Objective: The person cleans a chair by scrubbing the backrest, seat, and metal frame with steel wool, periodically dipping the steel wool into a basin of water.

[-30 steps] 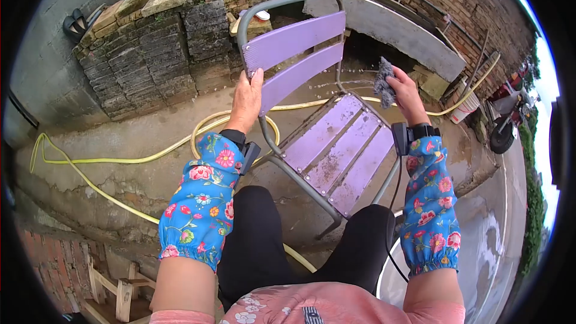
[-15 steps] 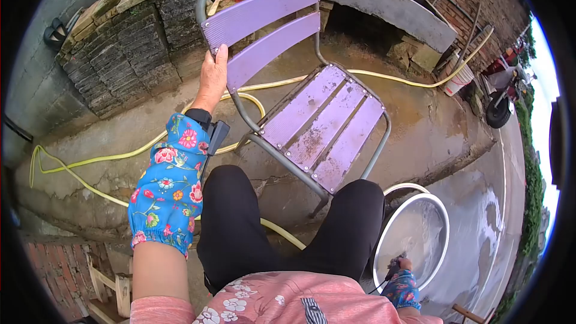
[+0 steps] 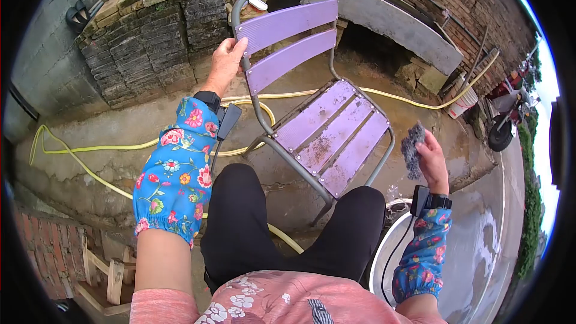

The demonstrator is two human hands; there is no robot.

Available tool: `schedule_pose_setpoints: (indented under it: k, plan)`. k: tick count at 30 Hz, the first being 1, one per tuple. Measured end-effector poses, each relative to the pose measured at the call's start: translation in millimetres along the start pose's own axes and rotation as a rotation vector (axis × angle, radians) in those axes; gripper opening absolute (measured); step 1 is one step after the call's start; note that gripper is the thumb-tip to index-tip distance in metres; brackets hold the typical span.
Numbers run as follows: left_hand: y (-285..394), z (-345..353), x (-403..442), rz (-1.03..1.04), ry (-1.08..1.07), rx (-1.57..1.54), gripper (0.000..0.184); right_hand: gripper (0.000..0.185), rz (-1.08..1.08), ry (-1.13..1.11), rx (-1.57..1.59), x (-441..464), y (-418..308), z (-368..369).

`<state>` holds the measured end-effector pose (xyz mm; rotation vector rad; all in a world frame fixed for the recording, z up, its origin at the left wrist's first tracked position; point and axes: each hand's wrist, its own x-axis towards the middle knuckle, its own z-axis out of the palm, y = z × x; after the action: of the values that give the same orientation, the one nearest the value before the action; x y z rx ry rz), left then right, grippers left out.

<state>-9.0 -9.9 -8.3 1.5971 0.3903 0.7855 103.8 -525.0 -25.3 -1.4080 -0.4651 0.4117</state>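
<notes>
A purple slatted chair [image 3: 291,27] with a grey metal frame stands in front of my knees, its seat spotted with brown dirt. My left hand [image 3: 227,63] is closed around the left side of its backrest frame. To the right of the seat, my right hand [image 3: 433,159] grips a dark grey, wet scrubbing cloth [image 3: 412,151], raised and apart from the chair. Water drips beneath it. Below my right forearm is a white-rimmed basin [image 3: 384,246], partly hidden by the arm.
A yellow hose [image 3: 102,149] loops across the wet concrete behind and under the chair. Stacked stone blocks [image 3: 129,57] line the back left. A concrete trough [image 3: 390,27], a white bucket [image 3: 463,101] and a motorbike [image 3: 503,129] are at the back right. A wooden stool [image 3: 114,279] is at lower left.
My right hand has come up out of the basin with the dripping cloth and is now beside the seat. My left hand stays on the backrest; the view has shifted slightly.
</notes>
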Motion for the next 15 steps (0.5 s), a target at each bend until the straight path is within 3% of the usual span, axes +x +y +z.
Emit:
schedule_pose_setpoints:
  k: [3, 7, 11, 15]
  plan:
    - [-6, -8, 6, -0.017, -0.055, 0.037, 0.040, 0.039, -0.224, -0.320, -0.108, 94, -59, 157]
    - [2, -9, 3, -0.021, -0.076, 0.135, 0.037, 0.037, -0.468, -0.463, -0.721, 164, -81, 301]
    - [0, -8, 5, 0.052, -0.067, 0.167, 0.036, 0.036, -0.486, -0.534, -0.947, 197, -62, 327]
    - [-16, -3, 5, 0.166, -0.052, 0.157, 0.032, 0.039, -0.444, -0.382, -0.777, 184, -47, 260]
